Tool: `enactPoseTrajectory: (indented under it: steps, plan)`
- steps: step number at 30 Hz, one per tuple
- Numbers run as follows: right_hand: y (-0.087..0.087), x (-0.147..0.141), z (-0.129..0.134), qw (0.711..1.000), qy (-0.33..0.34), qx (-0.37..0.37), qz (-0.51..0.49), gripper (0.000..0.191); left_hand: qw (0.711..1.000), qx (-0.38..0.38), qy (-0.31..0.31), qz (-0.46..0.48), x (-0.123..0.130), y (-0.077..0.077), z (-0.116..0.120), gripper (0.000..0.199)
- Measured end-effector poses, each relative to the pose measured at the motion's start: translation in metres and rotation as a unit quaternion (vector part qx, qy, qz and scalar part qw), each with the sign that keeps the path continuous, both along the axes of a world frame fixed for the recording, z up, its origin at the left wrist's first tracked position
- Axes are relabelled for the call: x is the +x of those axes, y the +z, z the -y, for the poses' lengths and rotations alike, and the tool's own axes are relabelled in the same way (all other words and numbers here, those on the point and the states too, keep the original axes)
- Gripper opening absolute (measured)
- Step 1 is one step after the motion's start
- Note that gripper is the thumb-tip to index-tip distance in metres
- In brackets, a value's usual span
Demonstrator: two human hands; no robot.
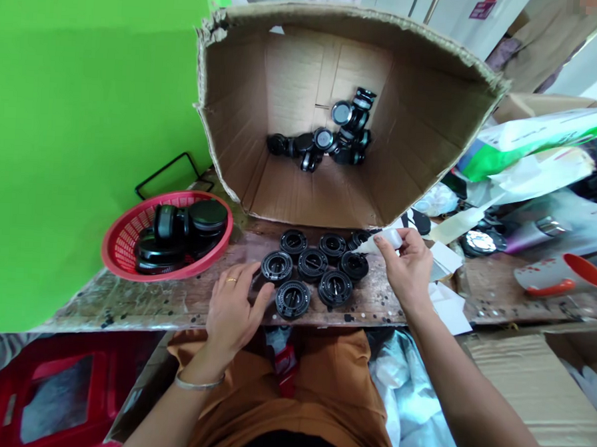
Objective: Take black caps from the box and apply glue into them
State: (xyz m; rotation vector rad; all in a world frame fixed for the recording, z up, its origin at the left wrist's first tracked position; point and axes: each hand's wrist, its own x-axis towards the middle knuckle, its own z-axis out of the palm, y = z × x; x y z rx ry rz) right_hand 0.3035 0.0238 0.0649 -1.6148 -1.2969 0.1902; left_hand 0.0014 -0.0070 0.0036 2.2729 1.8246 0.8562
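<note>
Several round black plastic parts [313, 263] with ribbed rims lie in a cluster on the wooden bench. My right hand [410, 266] pinches a small white squeeze bottle [388, 240], its narrow nozzle pointing left over the parts at the cluster's right side. Whether the tip touches a part, I cannot tell. At the cluster's left edge rests my left hand [236, 305], fingers spread, its fingertips beside the nearest parts and holding nothing. A large cardboard box [309, 204] lies on its side behind them, with several black and silver round pieces [323, 139] inside.
A red plastic basket [112, 257] of black round pieces stands at the left by a green panel [89, 106]. To the right are white paper pieces [447, 305], an orange-and-white mug [550, 277] and a purple bottle [531, 234]. The bench's front edge [173, 324] runs close to my lap.
</note>
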Motion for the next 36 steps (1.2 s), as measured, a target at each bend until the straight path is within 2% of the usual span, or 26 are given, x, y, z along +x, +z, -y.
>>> enactPoseTrajectory:
  steps: [8, 15, 24, 36]
  plan:
    - [0.004, -0.018, 0.011, 0.999, 0.054, -0.004, 0.003, 0.021, 1.0, 0.008, 0.004, 0.001, 0.0, 0.0, 0.0, 0.043]
    - [0.008, -0.011, 0.033, 0.997, 0.069, -0.027, -0.004, 0.021, 1.0, 0.005, 0.003, 0.002, 0.002, 0.003, 0.001, 0.043]
    - [0.002, 0.019, 0.04, 0.998, 0.047, -0.046, -0.002, 0.024, 1.0, -0.001, 0.006, 0.0, 0.002, 0.001, 0.0, 0.044]
    - [-0.003, 0.024, 0.03, 1.0, -0.001, -0.013, 0.016, 0.021, 1.0, 0.009, 0.004, -0.008, 0.002, 0.0, -0.001, 0.043]
